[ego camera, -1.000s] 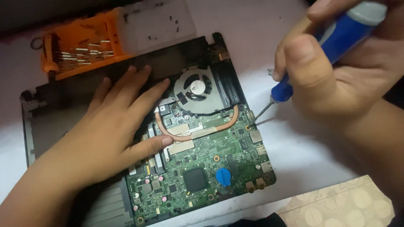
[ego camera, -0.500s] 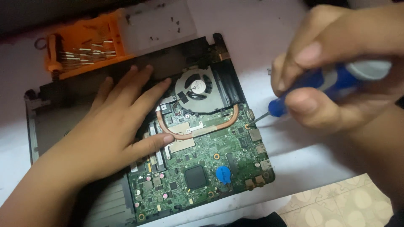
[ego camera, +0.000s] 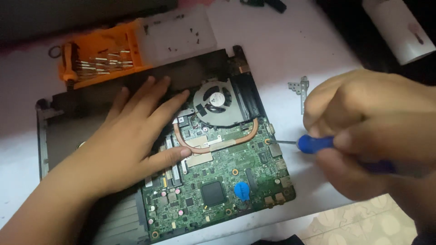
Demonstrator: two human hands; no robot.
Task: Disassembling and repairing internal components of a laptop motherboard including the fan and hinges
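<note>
left hand (ego camera: 131, 140): comes in from the lower left, palm down, fingers spread flat on the dark left half of the open laptop (ego camera: 150, 149); thumb tip rests on the edge of the circuit board, just below the copper pipe. Grip open, holds nothing, only presses.
right hand (ego camera: 372, 131): comes in from the right, blurred, fingers curled. Grip closed around the screwdriver (ego camera: 313, 144).
screwdriver: blue handle, thin metal shaft pointing left, nearly level; tip sits on a screw spot at the right edge of the board, just below the end of the copper pipe.
laptop: bottom cover off, lies tilted on the white counter (ego camera: 281, 54), near corner pointing toward the lower right.
circuit board (ego camera: 218, 181): green, fills the lower right part of the laptop; black square chip in the middle, blue round cell (ego camera: 242, 190) beside it.
fan (ego camera: 217, 105): round, grey metal housing, dark blades, above the board.
copper pipe (ego camera: 218, 144): curves in a U from under the fan across the top of the board.
bit case (ego camera: 97, 63): orange tray with a row of metal bits, upper left, touching the laptop's back edge.
clear lid (ego camera: 175, 34): pale flat panel right of the orange tray, a few small dark screws on it.
metal bracket (ego camera: 300, 90): small grey hinge piece on the counter, right of the laptop, above the right hand.
white cylinder (ego camera: 399, 29): top right corner, partly out of view.
patterned surface (ego camera: 363, 222): beige, lower right corner.
</note>
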